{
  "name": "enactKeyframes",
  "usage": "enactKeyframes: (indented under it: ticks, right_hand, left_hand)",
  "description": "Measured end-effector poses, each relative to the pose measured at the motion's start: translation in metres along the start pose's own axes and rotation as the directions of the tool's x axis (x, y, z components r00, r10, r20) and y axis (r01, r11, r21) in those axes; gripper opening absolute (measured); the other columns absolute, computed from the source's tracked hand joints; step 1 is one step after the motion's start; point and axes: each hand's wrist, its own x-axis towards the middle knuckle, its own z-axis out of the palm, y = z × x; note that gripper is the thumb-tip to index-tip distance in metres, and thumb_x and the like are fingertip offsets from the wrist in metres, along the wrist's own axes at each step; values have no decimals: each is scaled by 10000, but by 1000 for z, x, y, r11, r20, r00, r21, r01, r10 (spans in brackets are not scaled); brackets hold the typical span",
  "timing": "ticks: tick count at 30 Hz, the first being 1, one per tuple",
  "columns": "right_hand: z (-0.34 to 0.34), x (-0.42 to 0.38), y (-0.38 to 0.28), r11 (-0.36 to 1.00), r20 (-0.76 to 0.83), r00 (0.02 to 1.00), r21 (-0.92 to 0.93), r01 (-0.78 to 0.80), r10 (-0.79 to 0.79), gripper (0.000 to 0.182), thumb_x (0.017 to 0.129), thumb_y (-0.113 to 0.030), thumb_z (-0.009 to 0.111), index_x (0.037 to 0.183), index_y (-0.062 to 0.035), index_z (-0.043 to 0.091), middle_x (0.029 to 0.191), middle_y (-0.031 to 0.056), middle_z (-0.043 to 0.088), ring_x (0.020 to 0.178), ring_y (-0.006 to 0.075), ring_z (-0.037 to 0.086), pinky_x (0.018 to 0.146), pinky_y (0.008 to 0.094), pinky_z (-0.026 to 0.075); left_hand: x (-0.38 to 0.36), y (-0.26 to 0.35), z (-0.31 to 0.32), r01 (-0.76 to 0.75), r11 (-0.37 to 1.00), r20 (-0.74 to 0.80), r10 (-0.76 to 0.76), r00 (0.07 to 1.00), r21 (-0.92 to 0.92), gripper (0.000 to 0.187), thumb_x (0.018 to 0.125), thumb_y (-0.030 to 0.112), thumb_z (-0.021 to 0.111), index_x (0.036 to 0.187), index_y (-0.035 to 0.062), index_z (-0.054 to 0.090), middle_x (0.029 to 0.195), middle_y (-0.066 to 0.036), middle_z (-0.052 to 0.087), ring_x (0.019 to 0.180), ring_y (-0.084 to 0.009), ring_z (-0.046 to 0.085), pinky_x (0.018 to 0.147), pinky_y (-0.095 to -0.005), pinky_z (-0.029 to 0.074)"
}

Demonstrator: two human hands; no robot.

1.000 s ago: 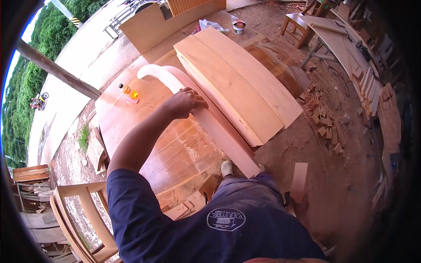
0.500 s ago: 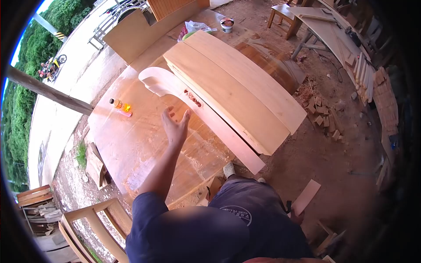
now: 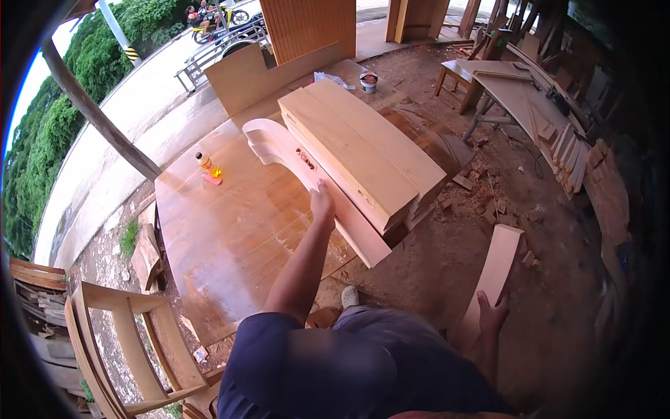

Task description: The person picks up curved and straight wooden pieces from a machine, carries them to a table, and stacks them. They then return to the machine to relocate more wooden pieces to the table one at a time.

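Observation:
A long pale wooden piece with a scrolled, curved end [image 3: 279,143] lies against the side of a stack of thick boards [image 3: 363,150]. Dark shavings sit in a slot in its upper face. My left hand [image 3: 322,202] grips this piece along its near edge; the thumb shows on top while the other fingers are hidden. Out to the right, my right hand [image 3: 493,314] is closed around a short flat wooden board [image 3: 499,262], held tilted above the dirt ground, with its lower end in shadow.
A bottle of yellow-orange liquid [image 3: 208,165] stands on the large brown work surface [image 3: 230,244]. A white tub [image 3: 368,82] is at its back. Wooden frames [image 3: 132,349] stand at lower left. Offcuts [image 3: 499,202] litter the ground at right, near a tool-laden table [image 3: 513,87].
My left hand, open and apart before, has moved right and taken hold of the curved piece. My right hand has lifted the short board up and forward. The head view has shifted.

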Motion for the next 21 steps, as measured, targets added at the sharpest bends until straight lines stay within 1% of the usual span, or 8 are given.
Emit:
enactKeyframes:
  ticks: [2, 4, 6, 8, 10, 14, 18, 21]
  right_hand:
    - [-4, 12, -5, 973, -81, 971, -66, 222, -227, 779, 765, -257, 879, 1339, 101, 492, 1138, 278, 690, 1064, 383, 693, 930, 431, 533]
    - [-21, 9, -41, 943, -16, 943, -21, 333, -333, 753, 750, -269, 888, 1335, 26, 516, 1133, 250, 698, 1040, 401, 697, 906, 446, 545]
    - [-34, 11, -57, 901, 43, 903, 106, 421, -427, 723, 758, -306, 886, 1312, -4, 533, 1096, 220, 713, 1012, 358, 717, 879, 430, 564]
    - [-42, 11, -72, 807, 15, 824, 210, 552, -567, 720, 786, -406, 873, 1288, -10, 540, 1079, 168, 720, 987, 320, 730, 851, 418, 574]
    - [-46, 18, -72, 732, 44, 760, 310, 607, -648, 780, 802, -485, 852, 1290, 21, 515, 1080, 172, 705, 973, 279, 728, 825, 397, 578]
    - [-63, 7, -95, 517, -89, 688, 593, 617, -720, 788, 801, -530, 845, 1247, 29, 515, 1019, 112, 646, 933, 209, 658, 823, 360, 540]
    - [-80, -9, -92, 362, -269, 742, 739, 568, -614, 957, 793, -556, 839, 1396, 38, 393, 1270, 118, 530, 1152, 218, 537, 982, 397, 453]
    - [-136, 7, -76, 245, -381, 665, 720, 649, -642, 1086, 852, -568, 764, 1573, -20, 165, 1473, 136, 429, 1302, 247, 479, 1095, 424, 402]
  left_hand:
    - [-22, 7, -16, 8, 996, 187, 9, 982, -88, 729, 1056, 494, 420, 1506, -75, 344, 1457, -318, 478, 1323, -418, 513, 1105, -432, 410]
    - [-100, 32, -13, -259, 906, -57, 294, 954, 336, 617, 1030, 396, 529, 1453, -40, 423, 1393, -279, 535, 1267, -380, 559, 1051, -414, 462]
    - [-191, 52, -8, -644, 646, 58, 686, 725, 410, 495, 966, 238, 651, 1373, 2, 494, 1318, -237, 592, 1231, -344, 591, 1017, -409, 490]
    - [-257, 45, -7, -642, 734, 485, 487, 726, 224, 513, 895, 167, 741, 1338, 36, 517, 1359, -218, 567, 1282, -322, 559, 1033, -416, 484]
    - [-323, 44, 17, -662, 733, 774, 324, 544, 158, 604, 835, 239, 824, 1323, 31, 537, 1339, -217, 586, 1236, -358, 593, 994, -429, 515]
    - [-375, -3, 73, -871, 487, 783, 515, 348, 67, 699, 726, 364, 912, 1241, 25, 582, 1176, -193, 679, 1065, -389, 677, 927, -460, 541]
    - [-382, 17, 74, -621, 716, 836, 96, 541, 319, 670, 699, 424, 916, 1131, 35, 583, 1062, -210, 695, 1040, -388, 677, 902, -480, 522]
    - [-383, 54, 45, -772, 477, 819, 167, 549, 420, 622, 662, 347, 943, 1095, 32, 626, 991, -162, 705, 963, -354, 696, 862, -426, 542]
